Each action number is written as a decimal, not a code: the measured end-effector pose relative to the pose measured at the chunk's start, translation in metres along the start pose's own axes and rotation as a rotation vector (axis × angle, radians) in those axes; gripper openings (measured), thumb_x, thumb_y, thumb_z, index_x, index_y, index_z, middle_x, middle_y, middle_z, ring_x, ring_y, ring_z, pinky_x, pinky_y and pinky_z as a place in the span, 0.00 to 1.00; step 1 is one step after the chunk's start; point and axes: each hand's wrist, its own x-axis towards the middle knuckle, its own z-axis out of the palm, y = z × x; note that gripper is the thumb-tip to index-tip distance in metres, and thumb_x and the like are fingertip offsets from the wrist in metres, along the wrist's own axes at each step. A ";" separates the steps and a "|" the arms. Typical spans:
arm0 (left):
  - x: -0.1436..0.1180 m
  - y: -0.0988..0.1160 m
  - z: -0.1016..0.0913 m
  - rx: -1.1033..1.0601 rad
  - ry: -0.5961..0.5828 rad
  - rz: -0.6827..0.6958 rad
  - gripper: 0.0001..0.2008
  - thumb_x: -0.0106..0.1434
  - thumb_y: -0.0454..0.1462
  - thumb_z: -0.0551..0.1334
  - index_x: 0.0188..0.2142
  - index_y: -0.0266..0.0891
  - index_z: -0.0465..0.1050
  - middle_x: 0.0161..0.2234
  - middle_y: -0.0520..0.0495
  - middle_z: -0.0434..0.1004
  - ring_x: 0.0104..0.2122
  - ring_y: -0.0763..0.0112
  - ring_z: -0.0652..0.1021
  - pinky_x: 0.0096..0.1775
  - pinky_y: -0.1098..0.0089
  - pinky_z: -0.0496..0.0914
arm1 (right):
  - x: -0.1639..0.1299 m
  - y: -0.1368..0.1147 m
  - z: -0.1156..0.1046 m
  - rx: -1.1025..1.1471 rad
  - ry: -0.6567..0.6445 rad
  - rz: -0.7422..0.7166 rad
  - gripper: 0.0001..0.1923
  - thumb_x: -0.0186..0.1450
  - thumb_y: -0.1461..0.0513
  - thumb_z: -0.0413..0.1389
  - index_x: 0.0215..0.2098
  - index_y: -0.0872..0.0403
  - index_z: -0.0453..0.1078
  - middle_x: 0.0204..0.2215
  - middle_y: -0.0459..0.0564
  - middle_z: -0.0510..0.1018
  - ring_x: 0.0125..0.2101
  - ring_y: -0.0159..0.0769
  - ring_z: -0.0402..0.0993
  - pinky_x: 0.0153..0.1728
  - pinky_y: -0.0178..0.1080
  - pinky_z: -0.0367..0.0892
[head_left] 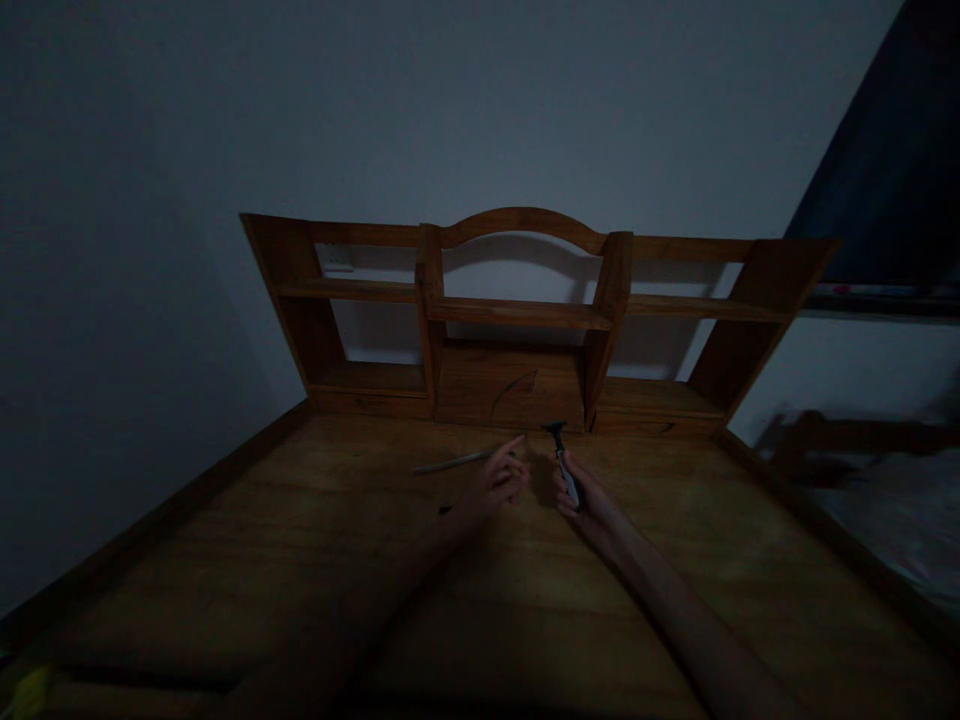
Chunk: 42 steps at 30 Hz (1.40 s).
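The scene is dim. My right hand point(581, 495) grips a small hammer point(564, 462) by its handle, with the dark head pointing up toward the back of the wooden desk point(525, 600). Just to the left, my left hand point(496, 482) hovers over the desk with fingers apart and the index finger stretched out. I cannot tell whether it pinches something small. A thin pale rod point(450, 464) lies flat on the desk, its right end close to my left fingers.
A wooden hutch point(517, 315) with shelves and an arched top stands at the back of the desk against a pale wall. A small dark bit point(445, 510) lies beside my left wrist. A bed point(892, 510) sits at the right.
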 end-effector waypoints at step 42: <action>0.002 -0.008 -0.001 0.012 0.003 -0.004 0.33 0.59 0.43 0.63 0.61 0.47 0.53 0.40 0.48 0.69 0.26 0.77 0.71 0.29 0.73 0.67 | -0.003 -0.003 0.006 -0.054 -0.116 -0.010 0.15 0.57 0.63 0.53 0.44 0.52 0.65 0.22 0.46 0.74 0.14 0.26 0.59 0.14 0.28 0.51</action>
